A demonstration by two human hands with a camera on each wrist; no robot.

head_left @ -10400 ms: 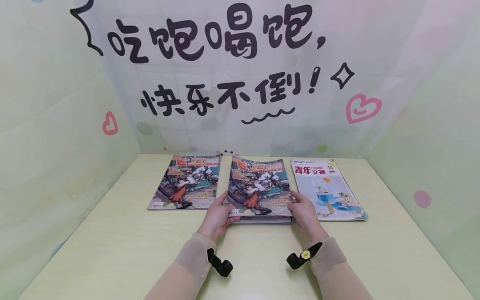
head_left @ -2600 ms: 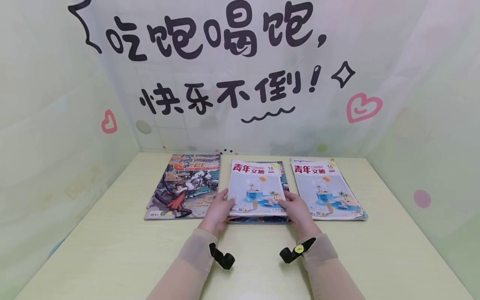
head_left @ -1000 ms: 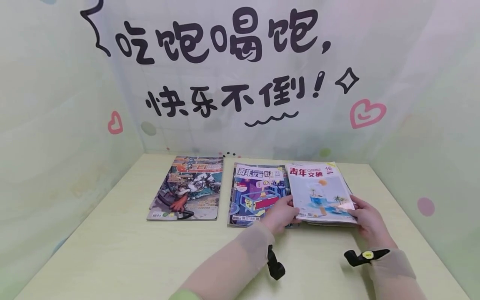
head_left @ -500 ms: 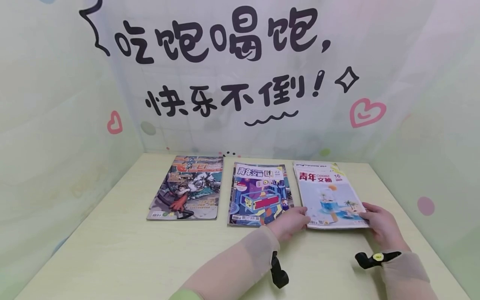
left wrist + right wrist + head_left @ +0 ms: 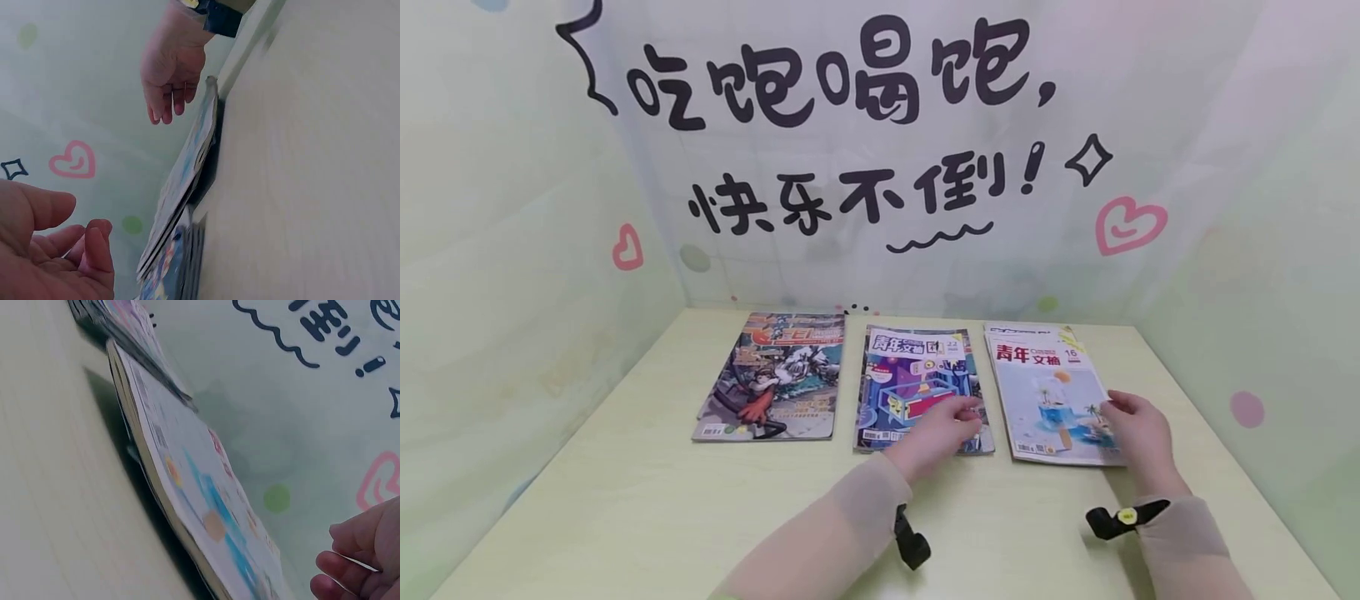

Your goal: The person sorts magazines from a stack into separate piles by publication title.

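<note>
In the head view a white magazine with a blue seaside picture [image 5: 1048, 404] tops the right stack. Over its right edge is the right hand [image 5: 1138, 433], fingers loosely bent and holding nothing; the right wrist view shows this hand [image 5: 365, 553] apart from the magazine [image 5: 206, 487]. The left hand [image 5: 938, 433] hovers over the lower part of the purple-covered magazine [image 5: 898, 379] on the middle stack. Its fingers are relaxed around nothing, as the left wrist view shows of the left hand [image 5: 56, 244]. Both stacks lie flat.
A stack of comic-style magazines [image 5: 782, 375] lies at the left of the pale table [image 5: 647, 517]. Behind the table hangs a printed backdrop [image 5: 880, 275] with black lettering, and fabric walls stand at both sides.
Both hands have let go of the white magazine, which has come down onto the right stack. The left hand has moved left over the middle stack; the right hand has lifted slightly.
</note>
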